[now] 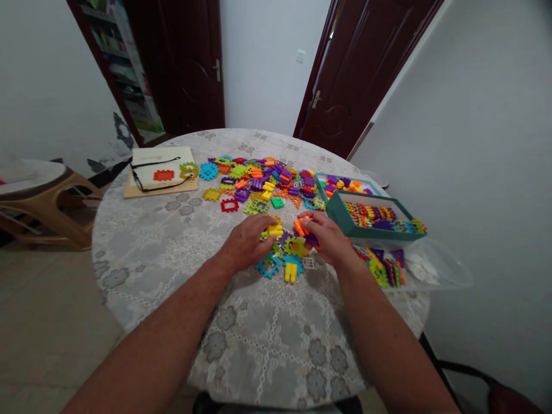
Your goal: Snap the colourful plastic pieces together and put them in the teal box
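Note:
My left hand [252, 240] closes its fingers and thumb around a yellow toy piece [275, 230] made of short rods. In my right hand [328, 234] an orange toy piece [301, 225] of the same sort is gripped between thumb and fingers. Between and just below the hands lie flat notched building pieces, among them a blue one [268, 265] and a yellow one [296, 246]. Another yellow rod piece [291, 272] rests on a blue notched piece nearest me. A small white window lattice [309, 263] lies beside it. My fingers partly hide both held pieces.
A heap of mixed building pieces [259, 183] spreads across the table's middle. To the right stand a green box [366, 230] of sorted pieces and a clear plastic bag [448, 270]. Glasses [164, 188] lie on a pale board [149, 154] at the left.

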`<state>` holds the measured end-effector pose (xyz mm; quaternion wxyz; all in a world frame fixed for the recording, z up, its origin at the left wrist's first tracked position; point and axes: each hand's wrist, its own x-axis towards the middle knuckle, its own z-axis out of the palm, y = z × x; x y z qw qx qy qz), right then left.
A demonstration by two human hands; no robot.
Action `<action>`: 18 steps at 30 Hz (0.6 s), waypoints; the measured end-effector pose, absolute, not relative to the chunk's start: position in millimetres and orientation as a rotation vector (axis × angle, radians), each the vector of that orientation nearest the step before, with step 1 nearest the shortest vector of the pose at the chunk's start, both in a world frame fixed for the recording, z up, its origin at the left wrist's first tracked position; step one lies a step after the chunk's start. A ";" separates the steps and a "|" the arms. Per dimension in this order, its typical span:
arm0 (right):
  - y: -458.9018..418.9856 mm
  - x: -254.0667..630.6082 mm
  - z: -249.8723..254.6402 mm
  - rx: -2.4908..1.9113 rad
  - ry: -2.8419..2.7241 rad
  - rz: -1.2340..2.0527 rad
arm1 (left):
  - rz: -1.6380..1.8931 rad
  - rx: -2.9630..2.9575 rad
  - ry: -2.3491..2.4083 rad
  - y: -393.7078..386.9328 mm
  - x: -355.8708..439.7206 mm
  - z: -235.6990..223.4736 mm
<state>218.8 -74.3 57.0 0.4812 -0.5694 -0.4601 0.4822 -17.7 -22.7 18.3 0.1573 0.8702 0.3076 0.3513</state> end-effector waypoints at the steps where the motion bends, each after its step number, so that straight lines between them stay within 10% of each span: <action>1: -76.7 221.3 60.3 -1.413 -1.214 1.160 | 0.976 2.494 0.865 -24.0 -17.1 19.0; 18: -169.6 172.3 41.2 -1.705 -2.435 0.293 | 1.041 2.533 1.047 -17.8 -16.8 7.6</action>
